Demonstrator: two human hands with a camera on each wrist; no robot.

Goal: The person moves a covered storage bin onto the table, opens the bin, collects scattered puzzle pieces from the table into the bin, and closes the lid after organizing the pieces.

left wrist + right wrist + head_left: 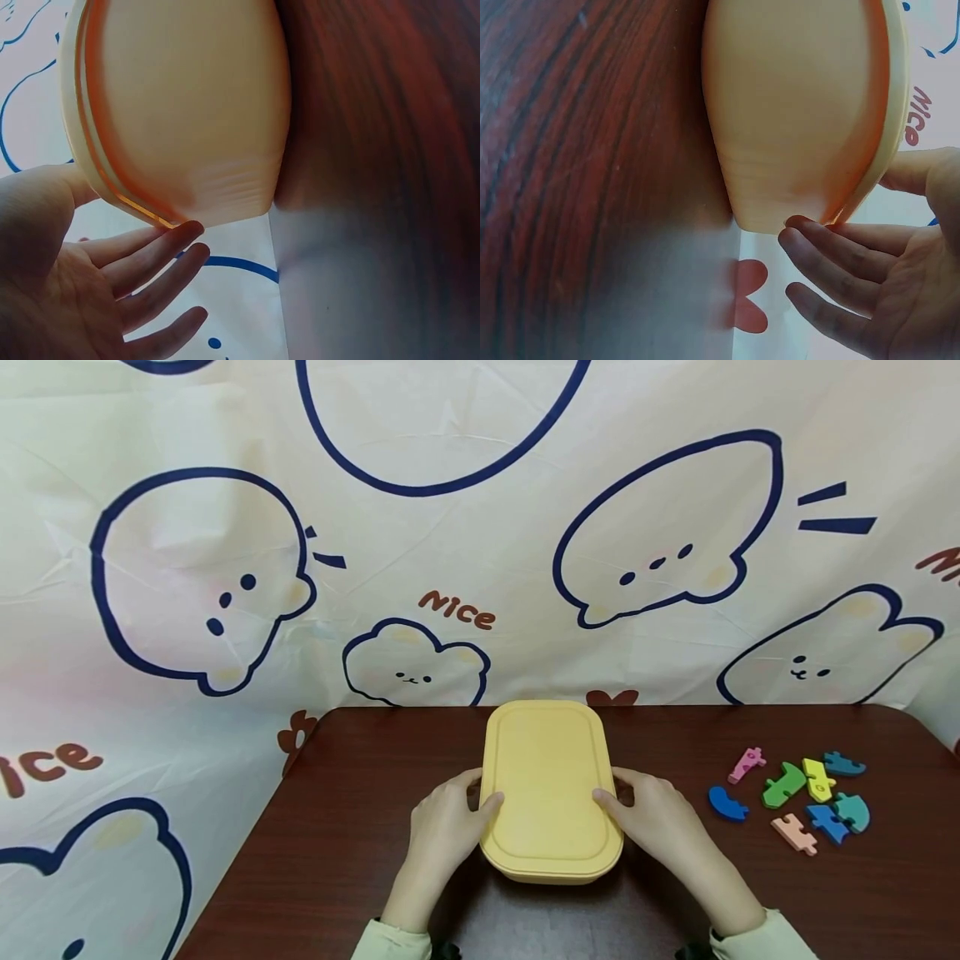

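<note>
A yellow plastic storage box with a rounded rectangular lid stands on the table, its lid on. My left hand grips the box's left edge, thumb on top of the lid and fingers against the side below the rim. On the opposite edge, my right hand holds it likewise. The left wrist view has the index fingertip of the left hand by the rim, the other fingers spread below. A similar hold of the right hand appears in the right wrist view. The lid hides the box's inside.
Several coloured puzzle pieces lie loose on the right of the dark wooden table, among them a green piece, a pink piece and a peach piece. Behind the table hangs a pale cloth with cartoon outlines.
</note>
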